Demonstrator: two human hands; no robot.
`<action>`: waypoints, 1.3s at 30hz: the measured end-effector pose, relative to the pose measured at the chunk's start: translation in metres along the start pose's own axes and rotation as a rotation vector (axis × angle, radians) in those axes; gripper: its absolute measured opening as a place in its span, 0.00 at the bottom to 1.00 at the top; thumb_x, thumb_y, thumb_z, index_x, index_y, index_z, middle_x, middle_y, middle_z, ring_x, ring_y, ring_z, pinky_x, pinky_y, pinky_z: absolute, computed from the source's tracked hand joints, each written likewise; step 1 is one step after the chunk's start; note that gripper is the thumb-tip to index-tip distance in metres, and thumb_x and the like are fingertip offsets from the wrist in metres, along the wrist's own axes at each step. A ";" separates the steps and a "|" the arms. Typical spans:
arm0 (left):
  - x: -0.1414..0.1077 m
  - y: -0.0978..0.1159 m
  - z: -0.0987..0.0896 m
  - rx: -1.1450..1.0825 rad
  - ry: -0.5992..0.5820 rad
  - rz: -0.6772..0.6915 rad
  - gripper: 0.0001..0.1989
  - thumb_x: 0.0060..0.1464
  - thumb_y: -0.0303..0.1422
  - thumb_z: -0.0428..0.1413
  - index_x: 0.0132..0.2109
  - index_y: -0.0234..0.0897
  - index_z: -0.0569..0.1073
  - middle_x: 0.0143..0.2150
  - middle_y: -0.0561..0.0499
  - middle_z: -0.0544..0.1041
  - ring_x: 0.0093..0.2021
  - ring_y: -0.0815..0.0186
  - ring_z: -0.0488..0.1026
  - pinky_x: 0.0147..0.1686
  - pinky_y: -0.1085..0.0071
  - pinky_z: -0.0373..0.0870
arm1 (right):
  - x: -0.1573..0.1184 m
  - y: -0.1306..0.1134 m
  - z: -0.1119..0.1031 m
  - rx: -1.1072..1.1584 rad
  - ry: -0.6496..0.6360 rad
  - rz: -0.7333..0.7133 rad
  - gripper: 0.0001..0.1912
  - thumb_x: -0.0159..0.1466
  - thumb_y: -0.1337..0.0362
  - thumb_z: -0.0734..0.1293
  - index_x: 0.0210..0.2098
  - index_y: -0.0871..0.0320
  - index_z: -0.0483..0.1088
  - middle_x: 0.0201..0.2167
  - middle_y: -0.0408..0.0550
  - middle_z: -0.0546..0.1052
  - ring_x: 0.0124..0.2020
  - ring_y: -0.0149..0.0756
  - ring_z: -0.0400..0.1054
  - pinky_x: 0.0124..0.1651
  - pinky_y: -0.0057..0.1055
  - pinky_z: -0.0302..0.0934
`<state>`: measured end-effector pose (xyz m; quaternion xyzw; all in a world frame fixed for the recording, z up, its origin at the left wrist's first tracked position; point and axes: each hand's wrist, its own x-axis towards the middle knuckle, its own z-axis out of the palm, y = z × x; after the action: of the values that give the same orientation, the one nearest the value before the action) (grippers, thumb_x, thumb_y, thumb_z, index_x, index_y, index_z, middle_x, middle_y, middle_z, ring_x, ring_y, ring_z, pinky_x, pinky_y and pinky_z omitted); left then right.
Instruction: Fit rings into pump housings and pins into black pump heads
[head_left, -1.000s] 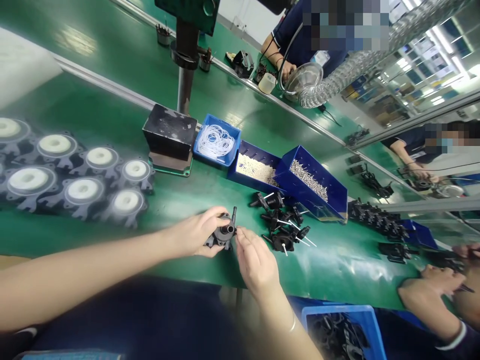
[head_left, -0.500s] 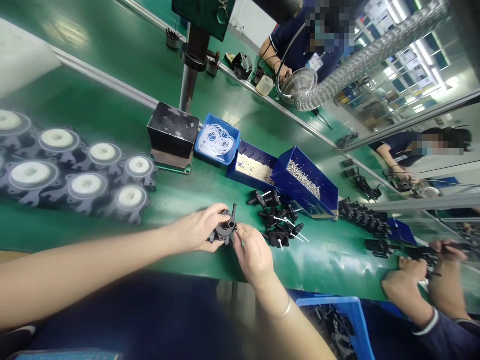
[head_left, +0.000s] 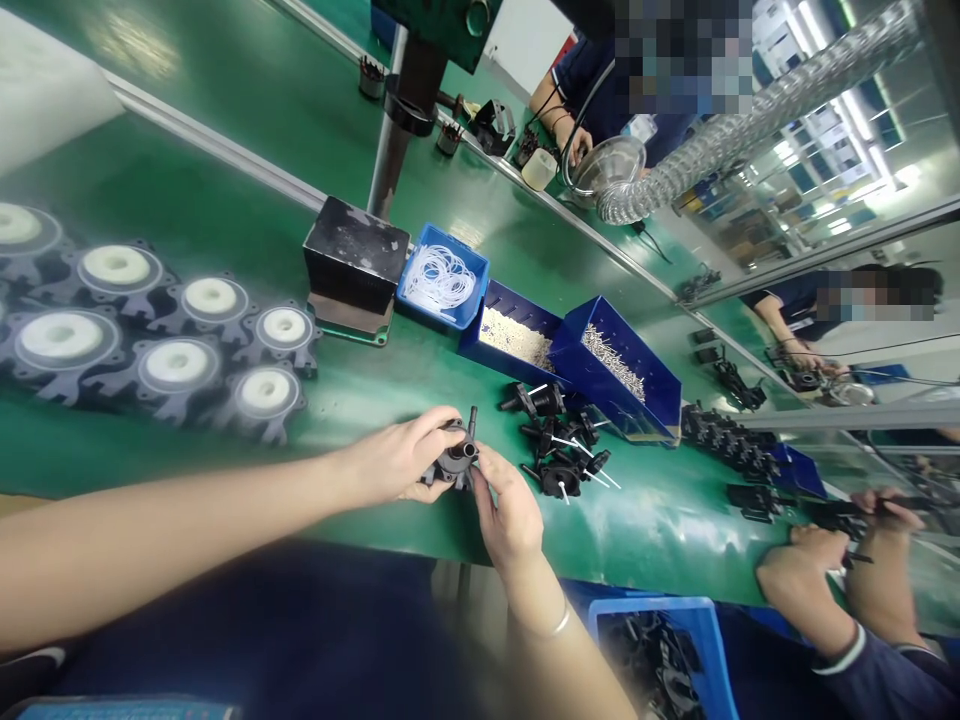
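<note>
A black plastic pump housing [head_left: 456,458], round with an upright pipe stub and a central spout, is held just above the green bench. My left hand [head_left: 409,455] wraps round its left side, thumb on top and fingers beneath. Closed in a pinch, my right hand [head_left: 511,510] meets the housing's right edge; anything small between those fingertips is hidden. Right of my hands lies a cluster of black pump covers [head_left: 559,435] with thin white pins sticking out.
Blue bins hold white tubing rings [head_left: 442,280], small pale parts [head_left: 516,338] and metal screws [head_left: 615,362]. A black block fixture [head_left: 356,250] stands left of them. Housings with white discs [head_left: 176,365] lie in rows at left. A co-worker's hands [head_left: 806,570] are at right.
The view has shifted slightly, so the bench items sit a little further right. Both hands stay at the housing, with the right fingertips still against its edge.
</note>
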<state>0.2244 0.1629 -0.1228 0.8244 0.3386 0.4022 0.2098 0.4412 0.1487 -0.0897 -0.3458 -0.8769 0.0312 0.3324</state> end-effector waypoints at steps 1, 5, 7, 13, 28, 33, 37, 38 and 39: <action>0.000 0.000 -0.001 0.000 0.002 0.003 0.31 0.53 0.28 0.58 0.61 0.34 0.55 0.59 0.33 0.65 0.50 0.51 0.77 0.45 0.59 0.79 | 0.001 -0.001 0.000 0.006 -0.004 -0.002 0.32 0.66 0.79 0.65 0.65 0.54 0.59 0.53 0.57 0.76 0.52 0.44 0.74 0.49 0.43 0.77; 0.000 -0.001 -0.001 -0.012 -0.004 0.000 0.31 0.54 0.30 0.59 0.61 0.35 0.56 0.59 0.33 0.65 0.51 0.51 0.77 0.46 0.60 0.79 | 0.001 -0.003 0.002 -0.013 -0.002 0.054 0.31 0.66 0.77 0.65 0.66 0.53 0.59 0.51 0.55 0.78 0.51 0.44 0.75 0.51 0.42 0.77; -0.001 -0.002 0.000 -0.015 -0.004 0.000 0.31 0.54 0.31 0.59 0.61 0.36 0.56 0.59 0.33 0.65 0.51 0.50 0.77 0.47 0.58 0.79 | -0.002 -0.004 0.004 -0.026 0.022 0.052 0.32 0.67 0.77 0.65 0.67 0.53 0.58 0.52 0.55 0.78 0.51 0.45 0.75 0.51 0.42 0.77; -0.001 -0.001 0.002 0.024 0.012 -0.001 0.32 0.54 0.30 0.58 0.62 0.36 0.54 0.59 0.32 0.64 0.53 0.49 0.76 0.47 0.57 0.79 | -0.007 0.004 0.003 -0.021 -0.019 -0.035 0.35 0.66 0.79 0.64 0.69 0.56 0.54 0.57 0.59 0.74 0.55 0.47 0.73 0.52 0.44 0.76; -0.003 0.000 -0.002 -0.017 -0.018 -0.057 0.28 0.56 0.30 0.56 0.61 0.39 0.57 0.61 0.34 0.64 0.49 0.53 0.77 0.39 0.64 0.79 | 0.079 0.078 -0.092 -0.294 0.081 0.444 0.15 0.68 0.64 0.64 0.53 0.59 0.71 0.50 0.58 0.77 0.47 0.43 0.74 0.56 0.44 0.68; -0.005 -0.001 -0.003 -0.092 -0.036 -0.100 0.26 0.58 0.32 0.55 0.61 0.41 0.58 0.63 0.36 0.62 0.55 0.53 0.73 0.46 0.63 0.78 | 0.122 0.175 -0.117 -0.326 -0.146 0.735 0.04 0.57 0.68 0.73 0.33 0.60 0.78 0.33 0.55 0.81 0.35 0.44 0.75 0.46 0.39 0.69; -0.003 0.000 -0.005 -0.134 -0.052 -0.145 0.24 0.58 0.31 0.55 0.60 0.43 0.60 0.63 0.38 0.63 0.55 0.56 0.74 0.47 0.66 0.77 | 0.127 0.204 -0.106 -0.253 -0.198 0.778 0.01 0.55 0.66 0.73 0.27 0.57 0.78 0.27 0.47 0.80 0.30 0.37 0.74 0.38 0.31 0.66; -0.002 0.001 -0.005 -0.140 -0.047 -0.148 0.24 0.57 0.31 0.56 0.60 0.43 0.61 0.62 0.39 0.63 0.55 0.56 0.74 0.47 0.66 0.77 | 0.125 0.206 -0.104 -0.242 -0.194 0.784 0.03 0.55 0.64 0.72 0.27 0.57 0.78 0.26 0.46 0.80 0.29 0.37 0.73 0.37 0.31 0.66; -0.002 0.001 -0.005 -0.144 -0.041 -0.148 0.24 0.57 0.30 0.56 0.60 0.44 0.61 0.62 0.39 0.64 0.55 0.57 0.74 0.47 0.66 0.77 | 0.124 0.207 -0.103 -0.232 -0.185 0.792 0.04 0.55 0.63 0.72 0.27 0.57 0.78 0.25 0.46 0.79 0.28 0.37 0.72 0.37 0.31 0.65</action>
<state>0.2201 0.1615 -0.1202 0.7881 0.3643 0.3918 0.3045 0.5582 0.3657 0.0007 -0.6868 -0.7003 0.0887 0.1734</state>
